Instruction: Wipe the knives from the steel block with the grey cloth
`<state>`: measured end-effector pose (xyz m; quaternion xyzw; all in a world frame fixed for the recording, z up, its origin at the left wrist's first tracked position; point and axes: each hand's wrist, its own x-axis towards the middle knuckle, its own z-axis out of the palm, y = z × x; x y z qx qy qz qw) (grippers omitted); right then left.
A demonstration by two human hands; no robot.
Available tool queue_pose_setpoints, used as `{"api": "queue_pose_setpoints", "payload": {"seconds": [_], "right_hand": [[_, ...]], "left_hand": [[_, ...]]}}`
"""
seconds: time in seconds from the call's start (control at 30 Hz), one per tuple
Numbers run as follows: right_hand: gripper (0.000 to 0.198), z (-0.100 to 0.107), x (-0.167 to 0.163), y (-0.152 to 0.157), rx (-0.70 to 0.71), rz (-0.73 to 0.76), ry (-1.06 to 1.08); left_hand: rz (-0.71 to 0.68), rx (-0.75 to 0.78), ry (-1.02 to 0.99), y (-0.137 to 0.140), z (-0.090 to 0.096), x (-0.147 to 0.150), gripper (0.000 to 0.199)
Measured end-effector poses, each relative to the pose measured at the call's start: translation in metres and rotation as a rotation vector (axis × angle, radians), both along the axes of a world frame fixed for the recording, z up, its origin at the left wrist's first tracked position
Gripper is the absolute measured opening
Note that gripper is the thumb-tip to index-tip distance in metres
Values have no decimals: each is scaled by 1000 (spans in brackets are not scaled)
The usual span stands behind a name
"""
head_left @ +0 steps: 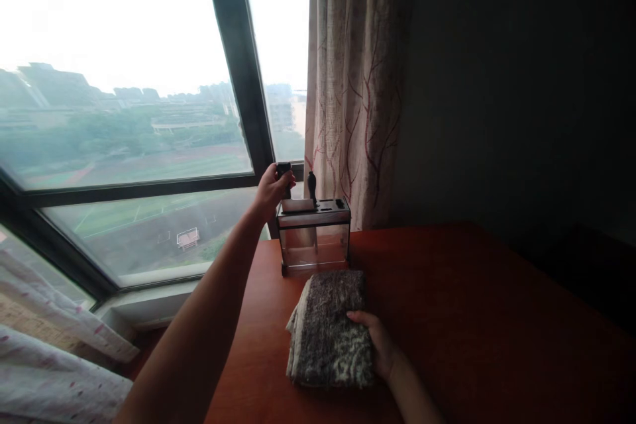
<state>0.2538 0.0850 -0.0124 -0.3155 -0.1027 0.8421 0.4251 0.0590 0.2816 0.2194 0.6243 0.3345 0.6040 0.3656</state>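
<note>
My left hand [272, 188] reaches forward, its fingers closed around the black handle of a kitchen knife [298, 206]. The knife's broad blade shows just above the top of a clear-sided knife block [338, 214]; how deep it sits in the slot I cannot tell. Beside it, another black-handled utensil [312, 187] stands upright in the block. Nearer to me lies a folded grey-brown towel [325, 328] with a pale pattern at one corner. My right hand [380, 343] grips its right edge, thumb on top and the other fingers hidden underneath or behind.
The reddish-brown table [447, 305] carries the block near its far left edge. Directly behind it hang a patterned curtain [352, 79] and a dark-framed window [243, 59]. More curtain fabric [54, 371] hangs at the lower left.
</note>
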Motion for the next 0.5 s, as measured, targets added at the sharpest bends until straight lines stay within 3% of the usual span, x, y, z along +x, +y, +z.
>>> {"api": "queue_pose_setpoints", "payload": {"seconds": [0.33,0.5], "right_hand": [[30,-1,2,-2,-22,-58,30],[30,5,1,-4,-22,-38,48]], "left_hand": [[-28,216,-72,-7,91,-3,15],[-23,319,-152,-26,117,-9,6]]}}
